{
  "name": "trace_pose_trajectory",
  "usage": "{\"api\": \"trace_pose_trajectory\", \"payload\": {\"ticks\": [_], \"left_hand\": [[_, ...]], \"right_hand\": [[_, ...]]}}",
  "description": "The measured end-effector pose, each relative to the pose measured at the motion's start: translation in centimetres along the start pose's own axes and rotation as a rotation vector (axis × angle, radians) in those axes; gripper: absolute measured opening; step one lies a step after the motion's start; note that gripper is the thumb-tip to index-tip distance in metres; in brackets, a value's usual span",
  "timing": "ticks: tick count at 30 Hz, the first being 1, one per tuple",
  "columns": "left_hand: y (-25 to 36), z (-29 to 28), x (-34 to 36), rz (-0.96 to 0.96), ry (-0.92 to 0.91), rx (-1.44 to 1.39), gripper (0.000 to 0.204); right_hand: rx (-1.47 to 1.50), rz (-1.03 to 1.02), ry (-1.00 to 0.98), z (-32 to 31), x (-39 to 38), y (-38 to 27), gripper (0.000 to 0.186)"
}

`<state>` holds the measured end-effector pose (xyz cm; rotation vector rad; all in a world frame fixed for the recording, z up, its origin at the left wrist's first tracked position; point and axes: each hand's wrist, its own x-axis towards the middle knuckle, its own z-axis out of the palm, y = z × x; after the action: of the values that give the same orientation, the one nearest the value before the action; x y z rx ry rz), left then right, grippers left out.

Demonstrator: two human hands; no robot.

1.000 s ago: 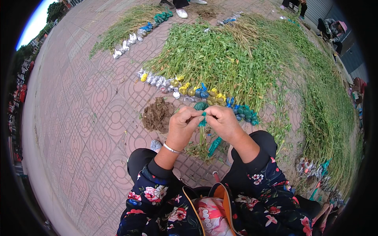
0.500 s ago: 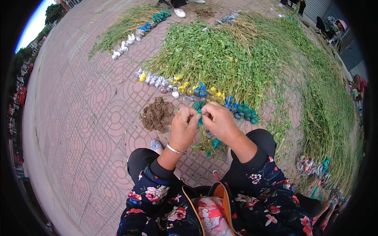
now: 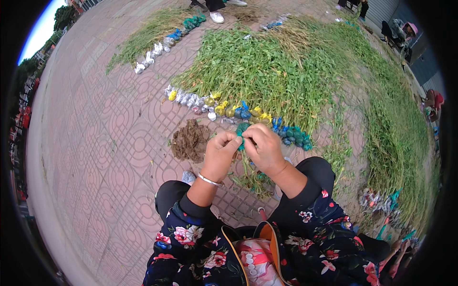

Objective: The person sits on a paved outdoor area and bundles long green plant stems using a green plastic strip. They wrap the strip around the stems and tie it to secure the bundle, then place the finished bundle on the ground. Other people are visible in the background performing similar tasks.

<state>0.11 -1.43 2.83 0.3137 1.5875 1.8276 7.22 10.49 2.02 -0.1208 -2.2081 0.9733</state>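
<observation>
Left hand (image 3: 220, 155) and right hand (image 3: 264, 148) both pinch the teal-wrapped seedling bundle (image 3: 242, 138), unchanged from earlier frames. Soil pile (image 3: 190, 141) lies at 9 o'clock of the hands.

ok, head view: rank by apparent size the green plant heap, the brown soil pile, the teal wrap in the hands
1. green plant heap, by far the largest
2. brown soil pile
3. teal wrap, mostly hidden by both hands' fingers, so its full size is unsure

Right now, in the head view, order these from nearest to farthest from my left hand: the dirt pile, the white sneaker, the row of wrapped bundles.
1. dirt pile, just left of the left hand.
2. row of wrapped bundles, ahead of it.
3. white sneaker, far off at the top.
</observation>
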Motion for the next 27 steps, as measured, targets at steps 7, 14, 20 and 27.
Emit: {"api": "trace_pose_trajectory", "payload": {"ticks": [7, 14, 20, 27], "left_hand": [[0.1, -1.7, 0.2, -0.117, -0.064, -0.106, 0.011], [0.8, -1.3, -0.3, 0.013, 0.006, 0.138, 0.010], [-0.5, -0.7, -0.2, 0.503, 0.158, 0.631, 0.005], [-1.4, 0.0, 0.2, 0.709, 0.160, 0.839, 0.005]], "right_hand": [[-0.028, -0.107, -0.077, 0.6, 0.2, -0.4, 0.022], [-0.012, -0.093, -0.107, 0.6, 0.4, -0.3, 0.017], [-0.021, -0.021, -0.132, 0.6, 0.5, -0.2, 0.013], [-0.004, 0.119, -0.235, -0.6, 0.4, 0.2, 0.007]]}}
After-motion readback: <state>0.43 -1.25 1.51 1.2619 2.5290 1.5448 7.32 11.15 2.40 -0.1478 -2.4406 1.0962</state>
